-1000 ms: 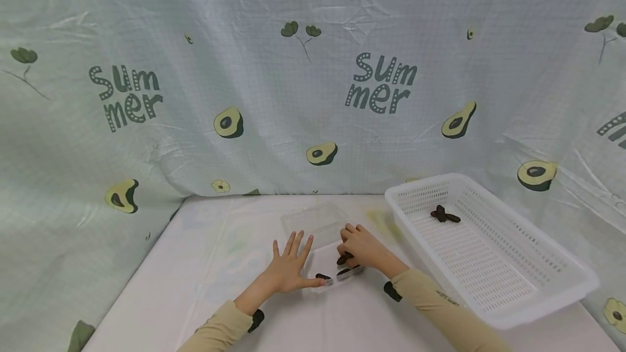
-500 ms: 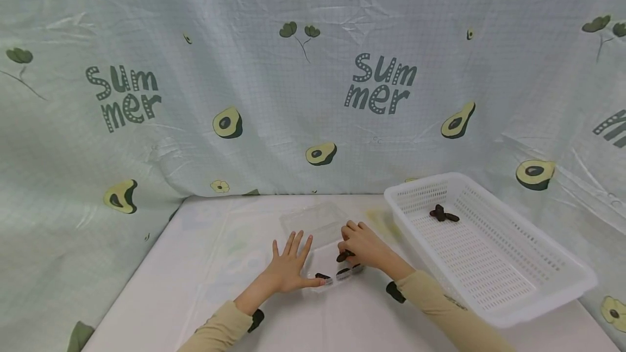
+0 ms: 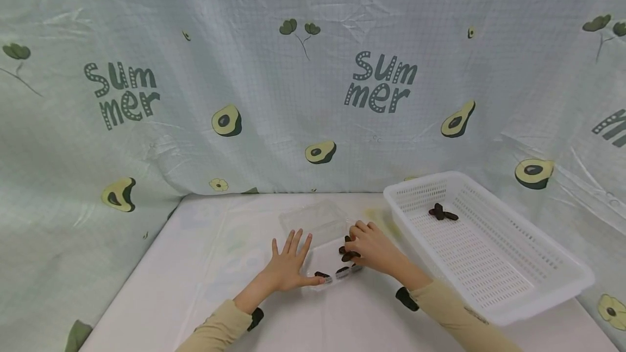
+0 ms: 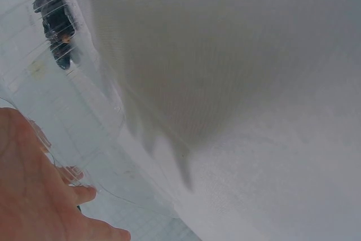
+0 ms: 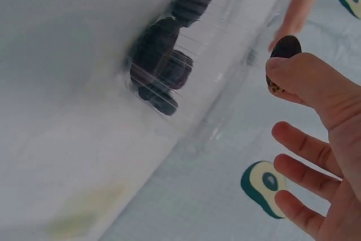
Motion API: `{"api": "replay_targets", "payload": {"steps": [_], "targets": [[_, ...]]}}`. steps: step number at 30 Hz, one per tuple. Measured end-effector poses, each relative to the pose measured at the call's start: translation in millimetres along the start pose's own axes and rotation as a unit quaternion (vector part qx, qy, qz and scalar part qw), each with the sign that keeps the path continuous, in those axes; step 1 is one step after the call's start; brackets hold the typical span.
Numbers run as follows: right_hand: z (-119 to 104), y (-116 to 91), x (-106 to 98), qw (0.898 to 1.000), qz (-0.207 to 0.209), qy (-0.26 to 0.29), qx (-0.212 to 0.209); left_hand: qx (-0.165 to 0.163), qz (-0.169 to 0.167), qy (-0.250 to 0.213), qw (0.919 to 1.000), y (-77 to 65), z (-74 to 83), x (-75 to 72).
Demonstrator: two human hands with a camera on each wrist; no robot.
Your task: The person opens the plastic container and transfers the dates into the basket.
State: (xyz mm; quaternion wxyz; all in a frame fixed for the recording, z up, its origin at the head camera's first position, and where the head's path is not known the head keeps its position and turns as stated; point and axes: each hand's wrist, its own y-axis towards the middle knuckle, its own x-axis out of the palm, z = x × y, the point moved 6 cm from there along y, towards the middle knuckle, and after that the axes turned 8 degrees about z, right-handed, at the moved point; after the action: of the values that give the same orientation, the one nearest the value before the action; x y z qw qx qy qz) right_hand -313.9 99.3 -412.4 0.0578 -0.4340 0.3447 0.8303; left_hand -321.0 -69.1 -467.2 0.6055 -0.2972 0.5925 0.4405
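Note:
A clear plastic box (image 3: 318, 258) lies on the table, with several dark brown dates (image 3: 343, 272) along its front side and right end. My left hand (image 3: 288, 269) is spread over the box's left end, its thumb at the front rim; the left wrist view shows the palm (image 4: 31, 182) beside the clear wall. At the right end, my right hand (image 3: 375, 249) pinches a date (image 5: 286, 47) between thumb and index finger, above the box in the right wrist view. The other fingers (image 5: 302, 139) of that hand are loosely bent.
Behind the box lies its clear lid (image 3: 313, 220), apparently joined to it. To the right stands a white perforated basket (image 3: 479, 270) holding a few more dates (image 3: 440, 212). A printed curtain (image 3: 269, 80) hangs behind the white table (image 3: 205, 243).
My right hand has shifted slightly right, and more of the dates beside its fingers now shows. My left hand has stayed in place.

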Motion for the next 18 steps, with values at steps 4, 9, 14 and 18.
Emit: {"api": "replay_targets", "payload": {"steps": [4, 9, 14, 18], "targets": [[1, -7, -15, 0.999, 0.045, 0.009, 0.001, -0.001, -0.002, 0.003, 1.0000, 0.1, 0.3, 0.2], [7, -14, -37, 0.995, 0.097, 0.013, -0.003, -0.001, -0.003, 0.003, 1.0000, 0.4, 0.6, 0.6], [17, -22, -62, 0.994, 0.113, -0.005, 0.002, 0.000, -0.001, 0.002, 1.0000, 1.3, 0.3, 0.4], [29, -30, -80, 0.993, 0.112, -0.018, 0.018, 0.000, -0.004, 0.000, 1.0000, 2.0, 0.4, 0.4]]}}
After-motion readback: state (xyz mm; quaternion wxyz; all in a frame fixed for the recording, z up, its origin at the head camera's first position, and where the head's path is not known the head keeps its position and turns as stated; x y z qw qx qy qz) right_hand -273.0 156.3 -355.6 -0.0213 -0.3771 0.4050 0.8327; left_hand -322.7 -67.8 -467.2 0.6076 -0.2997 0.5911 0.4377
